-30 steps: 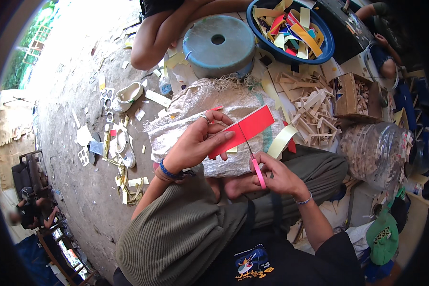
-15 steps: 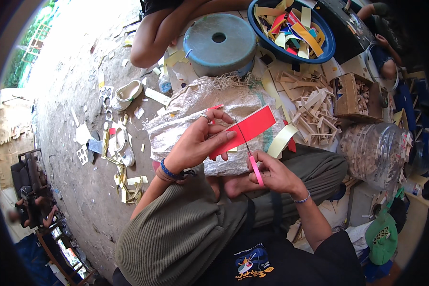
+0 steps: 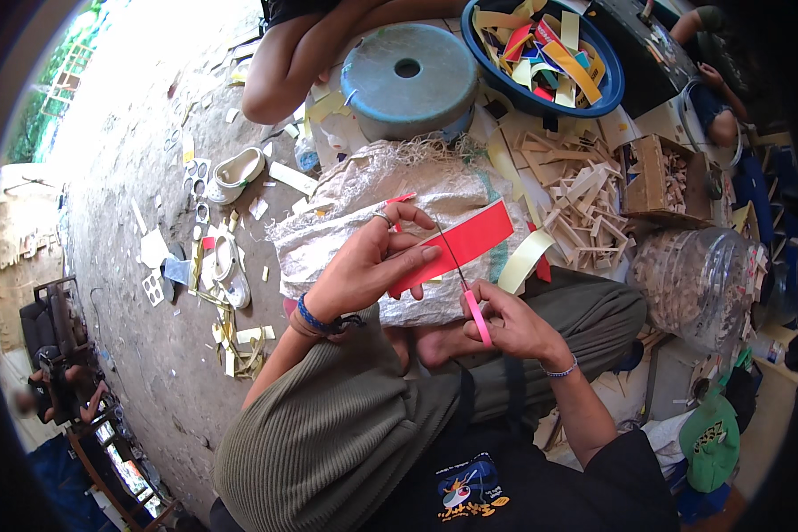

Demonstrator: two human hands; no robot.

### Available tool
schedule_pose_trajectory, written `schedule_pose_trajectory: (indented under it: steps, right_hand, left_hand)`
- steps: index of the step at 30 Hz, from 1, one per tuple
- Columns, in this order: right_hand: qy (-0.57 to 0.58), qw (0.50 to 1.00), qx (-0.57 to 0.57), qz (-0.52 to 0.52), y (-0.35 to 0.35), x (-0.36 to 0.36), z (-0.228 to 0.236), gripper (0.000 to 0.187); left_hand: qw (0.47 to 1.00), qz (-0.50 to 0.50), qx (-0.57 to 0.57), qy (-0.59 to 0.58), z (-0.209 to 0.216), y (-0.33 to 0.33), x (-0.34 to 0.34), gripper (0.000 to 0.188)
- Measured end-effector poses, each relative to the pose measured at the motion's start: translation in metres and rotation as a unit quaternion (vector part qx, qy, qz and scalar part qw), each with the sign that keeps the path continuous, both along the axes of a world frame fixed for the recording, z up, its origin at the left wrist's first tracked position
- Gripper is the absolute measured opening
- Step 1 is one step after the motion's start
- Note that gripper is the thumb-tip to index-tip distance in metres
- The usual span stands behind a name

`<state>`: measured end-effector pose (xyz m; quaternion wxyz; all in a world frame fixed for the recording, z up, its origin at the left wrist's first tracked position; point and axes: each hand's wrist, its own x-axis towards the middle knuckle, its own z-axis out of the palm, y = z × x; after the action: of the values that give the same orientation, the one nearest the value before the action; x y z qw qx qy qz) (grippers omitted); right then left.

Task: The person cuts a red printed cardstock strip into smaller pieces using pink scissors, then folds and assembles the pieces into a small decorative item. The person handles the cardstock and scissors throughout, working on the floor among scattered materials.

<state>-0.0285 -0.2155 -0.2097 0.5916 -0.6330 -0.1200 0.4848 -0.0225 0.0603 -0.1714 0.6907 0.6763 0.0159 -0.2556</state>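
Note:
Between thumb and fingers, my left hand [image 3: 372,257] pinches the left end of a red strip [image 3: 481,238] with a pale edge. My right hand [image 3: 510,324] grips pink-handled scissors [image 3: 474,312]. Their dark blades cross the strip near its middle, just right of my left thumb. Beneath my hands a whitish woven sack [image 3: 346,195] is spread, with a frayed far edge. A small red scrap lies on it behind my left hand. Beside my right hand a pale yellow curled strip [image 3: 525,263] rests near my knee.
A blue tub [image 3: 614,105] of coloured strips stands far right, next to an upturned grey-blue basin [image 3: 372,75]. Wooden pieces [image 3: 585,208] and a cardboard box [image 3: 645,186] lie to the right. Clogs [image 3: 237,173] and scraps litter the left floor. Another person's bent leg [image 3: 279,80] is at the back.
Almost nothing differs. My hands, the scissors and the red strip stay in nearly the same place, with only a very slight shift of the strip.

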Motion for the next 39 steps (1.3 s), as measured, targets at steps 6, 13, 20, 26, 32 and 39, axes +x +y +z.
schedule_pose_trajectory:
  steps: [6, 13, 20, 26, 32, 39]
  right_hand:
    - [0.014, 1.0, -0.001, 0.009, 0.0, -0.001, 0.0, 0.023]
    - [0.007, 1.0, 0.012, 0.008, 0.001, -0.002, -0.003, 0.02]
    - [0.023, 1.0, 0.014, -0.01, 0.0, -0.004, -0.006, 0.022]
    - [0.013, 0.999, 0.014, -0.034, 0.0, -0.007, -0.01, 0.027]
    - [0.02, 0.999, -0.01, -0.026, -0.001, -0.009, -0.012, 0.023]
    - [0.023, 0.999, 0.004, -0.044, -0.001, -0.015, -0.017, 0.021]
  left_hand:
    - [1.0, 0.008, -0.005, 0.003, -0.001, 0.0, -0.001, 0.038]
    - [1.0, 0.011, 0.003, -0.008, -0.001, 0.0, 0.0, 0.036]
    - [1.0, 0.027, 0.004, 0.009, 0.004, 0.0, 0.0, 0.034]
    - [1.0, 0.011, 0.022, 0.015, 0.003, 0.001, 0.001, 0.036]
    - [1.0, 0.008, 0.013, 0.016, -0.004, 0.002, 0.0, 0.037]
    - [0.999, -0.004, 0.026, 0.02, -0.009, 0.002, 0.0, 0.038]
